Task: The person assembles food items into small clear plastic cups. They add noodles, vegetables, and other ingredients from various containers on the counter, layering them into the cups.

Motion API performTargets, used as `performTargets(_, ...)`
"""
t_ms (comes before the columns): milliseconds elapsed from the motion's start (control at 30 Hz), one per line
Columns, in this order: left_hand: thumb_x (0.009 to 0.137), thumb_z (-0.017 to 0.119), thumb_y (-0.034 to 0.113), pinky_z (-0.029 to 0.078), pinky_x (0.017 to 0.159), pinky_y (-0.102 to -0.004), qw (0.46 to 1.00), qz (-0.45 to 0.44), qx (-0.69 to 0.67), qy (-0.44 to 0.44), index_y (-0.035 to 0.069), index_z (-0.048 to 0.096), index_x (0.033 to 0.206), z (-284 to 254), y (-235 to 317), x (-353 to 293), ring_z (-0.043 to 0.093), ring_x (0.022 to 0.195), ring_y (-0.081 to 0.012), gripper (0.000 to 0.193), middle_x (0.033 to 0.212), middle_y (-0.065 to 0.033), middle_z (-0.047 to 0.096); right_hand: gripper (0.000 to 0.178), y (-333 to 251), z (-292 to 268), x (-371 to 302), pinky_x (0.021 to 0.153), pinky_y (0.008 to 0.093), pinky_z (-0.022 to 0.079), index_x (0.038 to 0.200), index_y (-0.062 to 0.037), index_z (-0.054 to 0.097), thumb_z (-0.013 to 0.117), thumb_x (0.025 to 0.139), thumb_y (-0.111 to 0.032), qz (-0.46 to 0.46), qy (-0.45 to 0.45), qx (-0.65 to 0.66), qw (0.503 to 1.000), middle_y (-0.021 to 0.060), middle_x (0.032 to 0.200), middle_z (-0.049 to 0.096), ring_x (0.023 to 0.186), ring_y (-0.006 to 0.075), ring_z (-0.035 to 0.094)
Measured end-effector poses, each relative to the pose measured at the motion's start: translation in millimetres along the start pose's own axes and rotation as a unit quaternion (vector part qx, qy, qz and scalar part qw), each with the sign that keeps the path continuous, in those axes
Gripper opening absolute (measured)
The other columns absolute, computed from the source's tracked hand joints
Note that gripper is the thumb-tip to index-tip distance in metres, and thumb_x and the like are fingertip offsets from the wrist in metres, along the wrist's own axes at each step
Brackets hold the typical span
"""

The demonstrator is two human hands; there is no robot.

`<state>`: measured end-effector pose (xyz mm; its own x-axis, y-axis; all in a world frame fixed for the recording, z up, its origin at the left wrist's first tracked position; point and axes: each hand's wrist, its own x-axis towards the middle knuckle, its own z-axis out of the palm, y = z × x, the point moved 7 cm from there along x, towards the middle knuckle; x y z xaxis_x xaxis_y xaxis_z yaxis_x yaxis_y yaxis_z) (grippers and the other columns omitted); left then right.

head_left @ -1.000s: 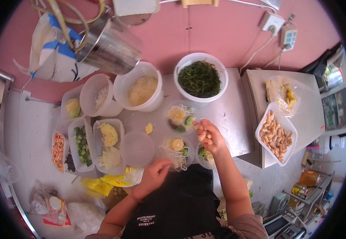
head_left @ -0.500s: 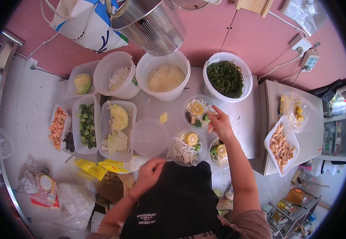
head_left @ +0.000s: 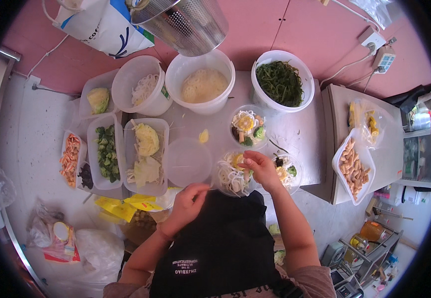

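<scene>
I see my right hand (head_left: 260, 169) pinching food over the noodle bowl (head_left: 231, 175); my left hand (head_left: 188, 203), loosely curled and empty, rests beside the clear lidded tub (head_left: 189, 162)

Three round tubs stand in a row along the back edge of the counter (head_left: 295, 131): a noodle tub (head_left: 141, 89) at the left, a second tub (head_left: 203, 84) in the middle, a tub of greens (head_left: 281, 82) at the right. In front of the greens sits a filled bowl (head_left: 247, 127). Nearer the front edge lie two more bowls, one (head_left: 233, 174) under the right hand (head_left: 260, 169), the other (head_left: 287, 171) just right of it. An empty lidded container (head_left: 189, 161) sits left of them (beside the left hand (head_left: 188, 203)). Rectangular trays (head_left: 126, 149) fill the left end. A tray of pieces (head_left: 352, 166) rests on the lower side table at the right.
</scene>
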<state>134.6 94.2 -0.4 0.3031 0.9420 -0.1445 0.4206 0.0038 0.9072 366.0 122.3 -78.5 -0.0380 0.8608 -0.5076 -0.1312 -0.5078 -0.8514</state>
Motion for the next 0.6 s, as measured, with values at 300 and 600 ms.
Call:
performTargets(300,0.084,0.055,0.001,0.05,0.076,-0.0275,0.999,0.015,0.022,-0.035,0.0,0.061,0.097,4,4,10,0.062,0.087,-0.0187,0.015,0.096,-0.0111,0.063,0.033,-33,-7,-21,0.068,0.0336,0.05,0.116,-0.0102,0.056,0.059,0.086,-0.023,-0.081,0.033,-0.291,0.953,0.0189,0.094,0.065,0.074,0.0267,0.066)
performTargets(600,0.085,0.053,-0.001,0.049,0.077,-0.0265,0.999,-0.01,0.016,-0.049,-0.002,0.061,0.097,14,-10,19,0.061,0.087,-0.0158,0.015,0.095,-0.0105,0.063,0.019,27,-152,-52,0.061,0.0283,0.046,0.096,-0.0035,0.061,0.054,0.089,-0.02,-0.066,0.336,-0.107,0.934,0.006,0.074,0.061,0.065,0.0135,0.056)
